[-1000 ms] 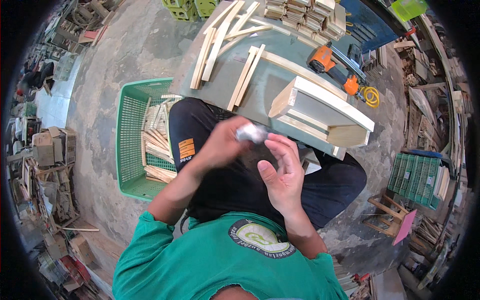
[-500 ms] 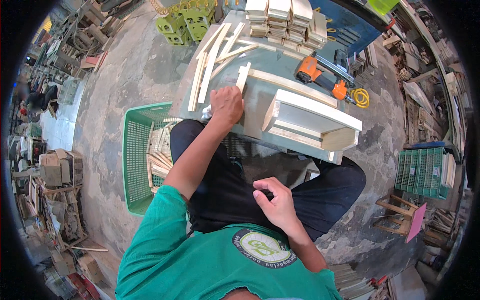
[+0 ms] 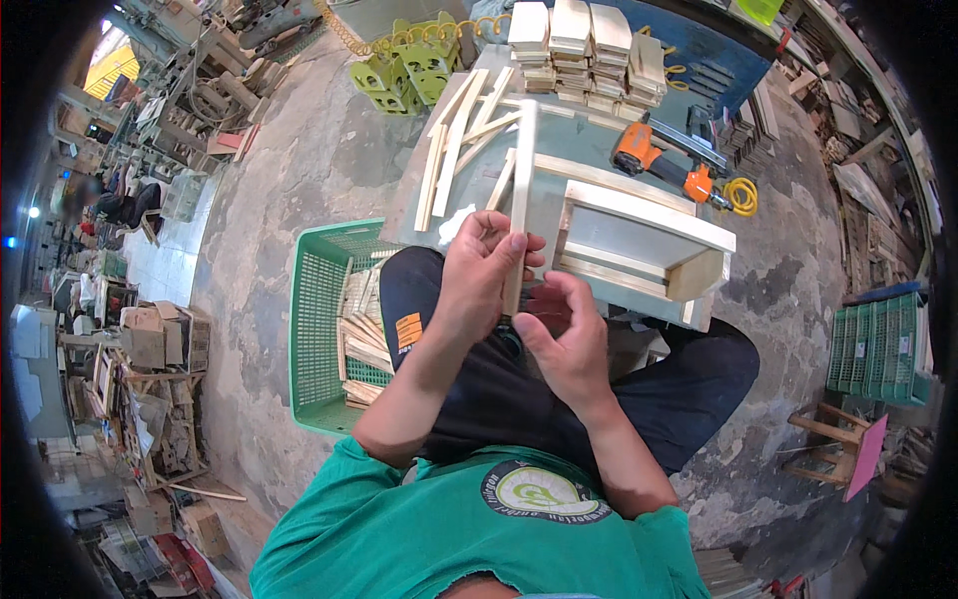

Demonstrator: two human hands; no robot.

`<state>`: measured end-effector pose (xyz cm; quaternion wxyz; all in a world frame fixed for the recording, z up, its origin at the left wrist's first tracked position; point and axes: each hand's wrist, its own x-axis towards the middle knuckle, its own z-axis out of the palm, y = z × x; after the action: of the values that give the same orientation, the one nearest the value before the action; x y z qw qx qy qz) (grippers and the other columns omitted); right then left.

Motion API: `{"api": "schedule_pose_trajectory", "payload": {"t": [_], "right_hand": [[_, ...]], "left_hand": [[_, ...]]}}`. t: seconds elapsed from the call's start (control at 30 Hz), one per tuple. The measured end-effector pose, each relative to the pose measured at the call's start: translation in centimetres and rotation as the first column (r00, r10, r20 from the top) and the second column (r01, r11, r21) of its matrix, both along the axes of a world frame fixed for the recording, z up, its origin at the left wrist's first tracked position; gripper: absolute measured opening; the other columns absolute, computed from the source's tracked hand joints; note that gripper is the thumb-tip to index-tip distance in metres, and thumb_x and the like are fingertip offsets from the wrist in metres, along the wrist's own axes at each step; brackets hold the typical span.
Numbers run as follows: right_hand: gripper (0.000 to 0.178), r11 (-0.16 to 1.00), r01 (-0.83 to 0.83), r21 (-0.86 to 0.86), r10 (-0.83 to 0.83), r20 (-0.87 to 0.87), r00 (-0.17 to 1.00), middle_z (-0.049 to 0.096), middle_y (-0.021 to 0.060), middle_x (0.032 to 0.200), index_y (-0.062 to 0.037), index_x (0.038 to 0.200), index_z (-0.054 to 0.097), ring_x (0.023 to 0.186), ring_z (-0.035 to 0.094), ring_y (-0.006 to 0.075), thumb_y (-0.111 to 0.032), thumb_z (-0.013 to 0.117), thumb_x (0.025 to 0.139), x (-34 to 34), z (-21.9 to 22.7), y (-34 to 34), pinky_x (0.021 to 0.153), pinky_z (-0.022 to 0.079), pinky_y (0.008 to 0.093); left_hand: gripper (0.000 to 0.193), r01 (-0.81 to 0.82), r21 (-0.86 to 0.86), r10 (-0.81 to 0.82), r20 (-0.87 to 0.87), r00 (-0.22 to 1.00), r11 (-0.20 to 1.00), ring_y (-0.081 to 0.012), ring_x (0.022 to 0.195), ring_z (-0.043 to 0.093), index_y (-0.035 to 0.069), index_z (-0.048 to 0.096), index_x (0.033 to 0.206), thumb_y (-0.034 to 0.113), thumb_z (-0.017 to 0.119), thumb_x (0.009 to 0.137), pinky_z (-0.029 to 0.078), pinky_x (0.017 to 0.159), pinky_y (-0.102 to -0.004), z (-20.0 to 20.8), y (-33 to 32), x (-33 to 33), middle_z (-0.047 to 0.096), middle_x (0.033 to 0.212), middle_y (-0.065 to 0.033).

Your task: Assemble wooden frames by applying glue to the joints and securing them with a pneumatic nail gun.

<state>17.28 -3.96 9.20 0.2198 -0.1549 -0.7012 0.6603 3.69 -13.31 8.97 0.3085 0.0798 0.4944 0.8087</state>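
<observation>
A pale wooden strip (image 3: 524, 170) stands in front of me, pinched between the thumb and fingers of my left hand (image 3: 474, 275). Close by its lower end is my right hand (image 3: 574, 344), with curved fingers and the thumb held apart; whether it touches the strip is hard to tell. To the right, on the grey worktable (image 3: 399, 215), rests a wooden frame-like box (image 3: 649, 215) with a light panel inside. More loose strips (image 3: 459, 140) lie on the table beyond my left hand.
An orange nail gun (image 3: 659, 165) with a yellow coiled hose (image 3: 739, 197) lies at the far right of the table. Stacked wooden pieces (image 3: 574, 40) stand at the back. A green crate (image 3: 309, 339) of strips sits at my left, and a pink-topped stool (image 3: 863, 459) at the right.
My left hand has lifted a wooden strip off the table and brought it toward me. My right hand has risen from my lap to the strip's lower end. The view has shifted slightly.
</observation>
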Motion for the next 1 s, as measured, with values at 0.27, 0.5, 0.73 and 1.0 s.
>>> {"api": "schedule_pose_trajectory", "payload": {"t": [0.27, 0.5, 0.73, 1.0], "right_hand": [[0.023, 0.851, -0.099, -0.516, 0.094, -0.037, 0.995, 0.072, 0.0052, 0.094, -0.0010, 0.114, 0.066, 0.077, 0.066, 0.0096, -0.017, 0.075, 0.100, 2.4, -1.6, 2.4, 0.068, 0.055, 0.0245], [0.025, 0.732, -0.043, -0.680, 0.006, -0.056, 0.998, 0.073, 0.0095, 0.093, -0.0016, 0.108, 0.069, 0.066, 0.061, 0.0072, -0.026, 0.072, 0.103, 7.2, -1.5, 4.9, 0.058, 0.049, 0.0211], [0.029, 0.706, 0.071, -0.705, -0.178, -0.079, 0.981, 0.075, 0.0148, 0.097, 0.0010, 0.109, 0.068, 0.072, 0.069, 0.0090, -0.028, 0.065, 0.106, 9.0, -0.5, 7.2, 0.065, 0.060, 0.0213], [0.026, 0.783, 0.258, -0.567, -0.431, -0.193, 0.882, 0.073, 0.0065, 0.094, 0.0023, 0.116, 0.069, 0.080, 0.073, 0.0133, -0.018, 0.074, 0.101, 9.2, -0.1, 11.4, 0.075, 0.061, 0.0259]], "left_hand": [[0.047, -0.023, 0.216, 0.007, 0.071, 0.997, 0.976, -0.0241, 0.103, 0.073, 0.003, 0.048, 0.146, 0.017, 0.066, 0.106, 0.064, 0.087, -0.0390, 1.1, 0.7, 1.5, 0.071, 0.118, -0.0154], [0.039, -0.119, 0.146, 0.129, -0.057, 0.990, 0.982, -0.0254, 0.100, 0.075, 0.005, 0.050, 0.144, 0.017, 0.061, 0.109, 0.064, 0.083, -0.0362, 2.5, 0.8, -1.5, 0.073, 0.115, -0.0169], [0.038, -0.159, -0.029, 0.149, -0.223, 0.963, 0.987, -0.0207, 0.090, 0.075, 0.002, 0.049, 0.140, 0.016, 0.063, 0.107, 0.065, 0.074, -0.0333, 2.3, 1.5, -0.6, 0.074, 0.112, -0.0191], [0.028, -0.115, 0.031, 0.119, -0.209, 0.971, 0.993, -0.0147, 0.087, 0.073, -0.005, 0.064, 0.125, 0.015, 0.067, 0.105, 0.064, 0.077, -0.0300, 1.8, 1.9, 0.3, 0.073, 0.102, -0.0107]]}}
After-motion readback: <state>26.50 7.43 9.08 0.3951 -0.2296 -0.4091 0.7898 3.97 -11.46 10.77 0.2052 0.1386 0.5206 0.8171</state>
